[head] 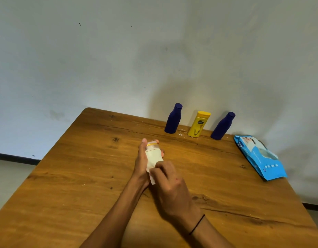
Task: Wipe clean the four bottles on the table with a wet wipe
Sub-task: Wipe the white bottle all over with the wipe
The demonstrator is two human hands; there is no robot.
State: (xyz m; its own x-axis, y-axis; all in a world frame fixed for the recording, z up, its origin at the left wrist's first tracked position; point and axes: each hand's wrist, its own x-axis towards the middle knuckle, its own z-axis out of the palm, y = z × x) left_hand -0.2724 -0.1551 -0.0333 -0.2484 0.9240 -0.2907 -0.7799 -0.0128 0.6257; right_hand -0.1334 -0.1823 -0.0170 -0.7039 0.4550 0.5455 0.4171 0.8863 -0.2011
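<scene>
My left hand (pixel 142 163) grips a small cream bottle (pixel 153 154) with a gold ring near its cap, held above the middle of the wooden table (pixel 74 185). My right hand (pixel 169 185) presses a white wet wipe (pixel 152 179) against the bottle's lower end. Along the far edge, by the wall, three bottles stand upright: a dark blue bottle (pixel 173 118), a yellow bottle (pixel 199 124) and a second dark blue bottle (pixel 223 126).
A blue pack of wet wipes (pixel 260 156) lies near the table's right edge. The pale wall (pixel 154 51) rises right behind the bottles. The table's left edge drops to the floor (pixel 9 178).
</scene>
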